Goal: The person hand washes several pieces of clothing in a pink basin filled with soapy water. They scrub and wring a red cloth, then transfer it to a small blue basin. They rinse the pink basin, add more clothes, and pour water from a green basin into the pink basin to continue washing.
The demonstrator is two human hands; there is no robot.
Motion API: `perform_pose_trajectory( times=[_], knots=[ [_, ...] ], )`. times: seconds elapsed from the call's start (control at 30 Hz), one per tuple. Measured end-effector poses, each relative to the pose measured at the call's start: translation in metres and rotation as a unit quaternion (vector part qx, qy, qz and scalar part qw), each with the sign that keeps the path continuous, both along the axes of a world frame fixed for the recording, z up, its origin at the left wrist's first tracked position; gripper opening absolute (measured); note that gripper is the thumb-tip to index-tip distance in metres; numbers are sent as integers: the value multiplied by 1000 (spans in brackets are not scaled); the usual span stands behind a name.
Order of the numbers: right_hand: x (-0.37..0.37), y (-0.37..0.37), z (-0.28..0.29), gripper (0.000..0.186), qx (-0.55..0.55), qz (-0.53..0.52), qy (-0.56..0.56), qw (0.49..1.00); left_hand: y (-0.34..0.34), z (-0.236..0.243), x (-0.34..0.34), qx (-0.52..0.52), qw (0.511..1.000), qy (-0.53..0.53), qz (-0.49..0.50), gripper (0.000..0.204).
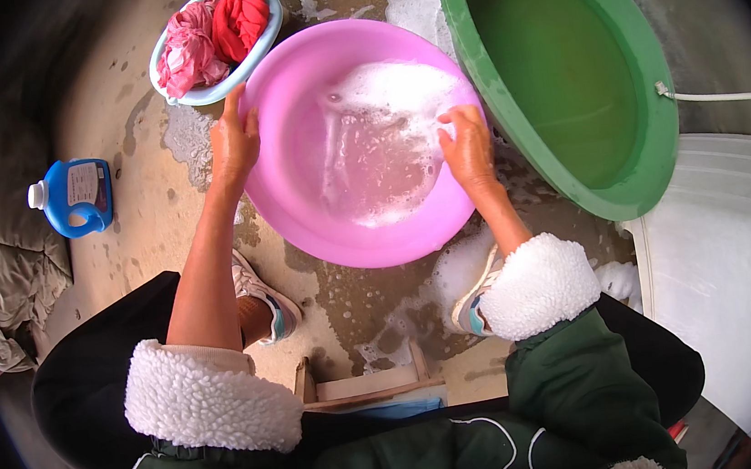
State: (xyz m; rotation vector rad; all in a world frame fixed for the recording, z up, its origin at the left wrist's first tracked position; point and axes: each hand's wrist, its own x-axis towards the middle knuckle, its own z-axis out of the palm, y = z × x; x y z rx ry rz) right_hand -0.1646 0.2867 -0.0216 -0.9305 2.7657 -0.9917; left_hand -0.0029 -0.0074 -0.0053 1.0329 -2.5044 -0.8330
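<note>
Here, the pink basin (pixel 377 251) of soapy water (pixel 367 157) sits centrally on the floor (pixel 116 74). Around it, clockwise: at three o'clock the right hand (pixel 469 144) reaches over the rim with bent fingers, whether gripping I cannot tell; at nine-thirty the left hand (pixel 236 144) holds the rim, partly closed; near ten-thirty, a light-blue basin (pixel 205 96) bears pink and red cloths (pixel 189 48).

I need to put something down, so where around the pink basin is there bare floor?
The roomiest patch is the damp-spotted floor between the blue bottle and the left forearm. A smaller, wet and foamy patch lies between the shoes, below the pink basin. It is crowded at upper left, by the blue basin, and right, by the green tub.
</note>
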Motion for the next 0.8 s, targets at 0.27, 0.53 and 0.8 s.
perform_pose_trajectory(
  times=[0.27,0.53,0.8],
  knots=[
    [31,48,-4,66,134,-192,-158,959,25,-55,53,59,995,28,78,43],
    [42,61,-9,43,-7,-116,-156,981,2,-60,97,130,986,-33,103,43],
    [15,101,-46,52,7,-75,-240,968,15,-59,90,163,978,-107,72,41]
  ],
)
